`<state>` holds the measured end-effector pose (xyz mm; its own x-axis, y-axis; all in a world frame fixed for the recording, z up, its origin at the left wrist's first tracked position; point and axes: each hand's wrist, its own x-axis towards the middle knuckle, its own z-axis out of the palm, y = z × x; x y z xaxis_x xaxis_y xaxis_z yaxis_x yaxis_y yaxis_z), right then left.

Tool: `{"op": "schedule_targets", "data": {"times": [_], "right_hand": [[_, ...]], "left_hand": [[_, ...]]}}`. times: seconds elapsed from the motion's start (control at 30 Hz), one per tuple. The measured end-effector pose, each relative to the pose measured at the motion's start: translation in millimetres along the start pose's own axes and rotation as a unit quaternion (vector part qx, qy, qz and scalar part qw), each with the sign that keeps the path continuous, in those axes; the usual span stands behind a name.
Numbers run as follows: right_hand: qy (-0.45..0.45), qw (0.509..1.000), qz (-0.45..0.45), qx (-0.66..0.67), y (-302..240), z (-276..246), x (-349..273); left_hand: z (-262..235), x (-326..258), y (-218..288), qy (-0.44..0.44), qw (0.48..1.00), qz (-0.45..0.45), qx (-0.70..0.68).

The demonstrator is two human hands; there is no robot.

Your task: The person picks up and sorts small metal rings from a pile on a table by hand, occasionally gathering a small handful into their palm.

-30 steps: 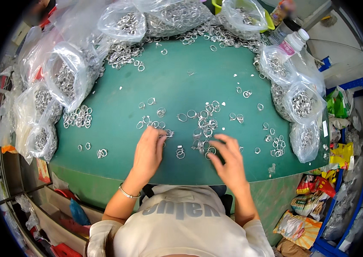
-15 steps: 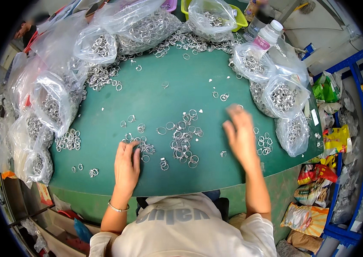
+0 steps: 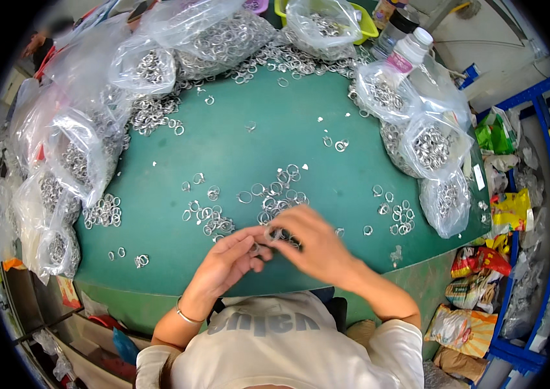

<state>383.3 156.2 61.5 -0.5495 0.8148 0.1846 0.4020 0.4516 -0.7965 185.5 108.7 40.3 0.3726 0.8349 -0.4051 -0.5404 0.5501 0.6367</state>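
Over the near middle of the green table (image 3: 177, 162), my two hands meet. My left hand (image 3: 228, 260) is turned partly palm up with its fingers curled; a silver ring (image 3: 255, 248) shows at its fingertips. My right hand (image 3: 317, 247), smeared by motion, pinches another silver ring (image 3: 272, 235) between thumb and fingers. It covers part of the middle pile of rings (image 3: 275, 202). A smaller cluster of rings (image 3: 218, 224) lies just beyond my left hand. More loose rings (image 3: 402, 217) lie to the right of my right hand.
Clear plastic bags of rings line the left (image 3: 80, 155), back (image 3: 223, 45) and right (image 3: 432, 146) of the table. A white bottle (image 3: 411, 50) and a yellow-green basket (image 3: 367, 27) stand at the back. Blue shelving (image 3: 540, 123) with packets rises at right.
My right hand has swept leftward from the right side to meet my left hand. My left hand has left the left cluster, moving right and nearer. Rings now appear at both hands' fingertips.
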Motion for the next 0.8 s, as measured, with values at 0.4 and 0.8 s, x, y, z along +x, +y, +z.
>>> {"op": "schedule_targets", "data": {"times": [0.4,0.8], "right_hand": [[0.013,1.0,0.025,-0.006,-18,10,-15],[-0.09,0.995,-0.026,0.029,-29,56,23]], "left_hand": [[-1,-8,-8,-0.031,0.98,-0.022,-0.198],[-58,-75,-9,0.171,0.962,0.177,0.12]]}}
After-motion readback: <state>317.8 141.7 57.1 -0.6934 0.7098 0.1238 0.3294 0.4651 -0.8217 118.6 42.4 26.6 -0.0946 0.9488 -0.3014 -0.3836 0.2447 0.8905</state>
